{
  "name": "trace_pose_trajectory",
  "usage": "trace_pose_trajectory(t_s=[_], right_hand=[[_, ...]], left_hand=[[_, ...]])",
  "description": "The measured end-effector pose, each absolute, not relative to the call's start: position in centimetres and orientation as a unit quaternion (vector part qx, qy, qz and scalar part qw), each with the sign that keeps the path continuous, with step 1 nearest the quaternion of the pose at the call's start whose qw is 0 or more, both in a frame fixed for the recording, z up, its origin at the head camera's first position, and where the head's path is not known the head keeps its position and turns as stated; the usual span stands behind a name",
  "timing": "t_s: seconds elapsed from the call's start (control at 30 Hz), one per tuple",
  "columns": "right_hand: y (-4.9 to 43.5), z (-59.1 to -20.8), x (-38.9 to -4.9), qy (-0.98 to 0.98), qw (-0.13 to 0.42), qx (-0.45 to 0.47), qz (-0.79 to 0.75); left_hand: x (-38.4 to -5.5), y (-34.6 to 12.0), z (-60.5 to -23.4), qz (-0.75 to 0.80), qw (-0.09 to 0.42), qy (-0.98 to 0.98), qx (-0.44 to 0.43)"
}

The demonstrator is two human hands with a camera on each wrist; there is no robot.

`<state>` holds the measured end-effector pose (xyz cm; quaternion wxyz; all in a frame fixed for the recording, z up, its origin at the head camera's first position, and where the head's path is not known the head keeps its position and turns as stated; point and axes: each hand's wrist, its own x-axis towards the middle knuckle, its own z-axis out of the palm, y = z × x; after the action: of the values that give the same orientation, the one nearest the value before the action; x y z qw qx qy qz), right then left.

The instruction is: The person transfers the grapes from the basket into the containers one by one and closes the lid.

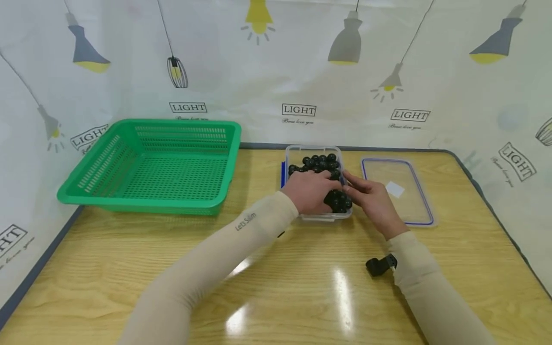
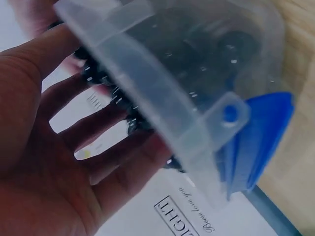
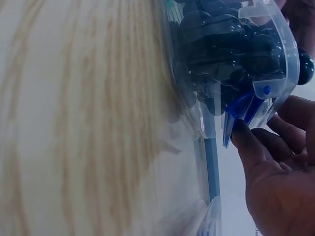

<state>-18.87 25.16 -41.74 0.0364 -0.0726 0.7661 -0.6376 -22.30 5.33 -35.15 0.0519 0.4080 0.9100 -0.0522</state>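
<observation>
In the head view a clear plastic food box (image 1: 316, 217) with blue side latches holds many shiny dark round balls (image 1: 317, 163). My left hand (image 1: 311, 191) lies over the top of the box from the left, fingers spread. Seen from the left wrist, its fingers reach past the rim to the dark balls (image 2: 135, 120), and some fingertips are hidden behind the wall. My right hand (image 1: 374, 199) is at the box's right side, fingers extended. In the right wrist view one of its fingertips touches the blue latch (image 3: 243, 110), while other fingers are beside the wall.
A large green plastic basket (image 1: 151, 206) stands at the left of the wooden table (image 1: 276, 287). The box's clear lid (image 1: 414, 191), with a blue seal and white label, lies right of the box. A small black device (image 1: 379, 266) is by the right wrist.
</observation>
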Motion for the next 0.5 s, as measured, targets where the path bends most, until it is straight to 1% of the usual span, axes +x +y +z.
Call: trace_pose_trajectory(t_s=[0.1,0.17,0.23,0.33,0.4,0.5], right_hand=[[25.2,-41.6,-18.9,0.770,0.037,-0.079,-0.632],[25.5,-41.3,-19.1,0.774,0.034,-0.085,-0.626],[26.2,-40.9,-19.2,0.781,0.023,-0.085,-0.619],[28.0,-39.8,-19.2,0.788,0.000,-0.083,-0.610],[29.9,-38.9,-19.0,0.799,-0.013,-0.060,-0.598],[33.5,-37.7,-18.5,0.828,-0.026,-0.013,-0.560]], left_hand=[[-22.2,5.0,-34.2,-0.019,0.048,0.916,0.398],[-22.3,4.8,-33.3,0.045,0.053,0.920,0.385],[-22.2,4.8,-32.6,0.151,0.065,0.916,0.366],[-21.7,5.8,-32.0,0.357,0.078,0.871,0.328],[-21.0,7.3,-32.1,0.475,0.082,0.823,0.301],[-19.7,10.8,-32.3,0.580,0.092,0.769,0.253]])
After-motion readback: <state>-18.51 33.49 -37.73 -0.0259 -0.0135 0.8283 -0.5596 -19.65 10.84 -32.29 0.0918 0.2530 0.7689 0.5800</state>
